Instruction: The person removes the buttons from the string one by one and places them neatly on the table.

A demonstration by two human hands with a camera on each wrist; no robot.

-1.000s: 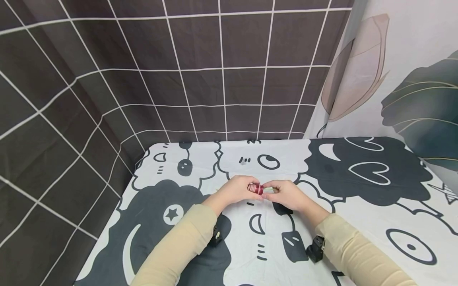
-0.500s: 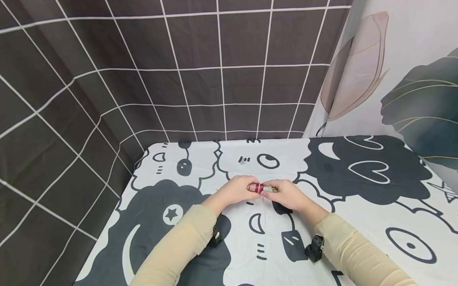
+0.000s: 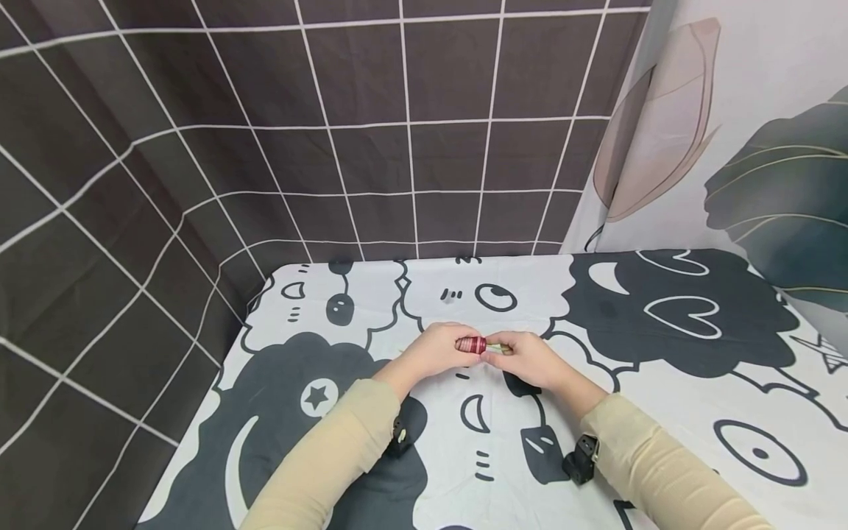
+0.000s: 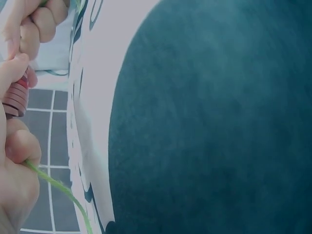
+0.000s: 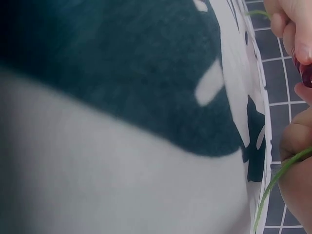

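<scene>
Centrally, above cartoon-print cloth [image 3: 609, 309]: left hand [image 3: 433, 350] grips a ribbed red cylinder [image 3: 471, 345]; right hand [image 3: 530, 361], beside its end, pinches green cord [image 3: 498, 349]. Judgement: brace cylinder steady, hold cord taut and in line, fingertips close for control.

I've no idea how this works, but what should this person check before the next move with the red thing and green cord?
1. Left hand holds the red ridged piece: ok, its fingers are curled round it.
2. Right hand has the green cord: ok, its fingers are closed on it.
3. Hands close together: ok, they meet at the piece above the patterned cloth.
4. Cord passes right through the piece: cannot tell, fingers cover the far end.
5. Loose cord free of snags: cannot tell, it runs out of both wrist views.
</scene>
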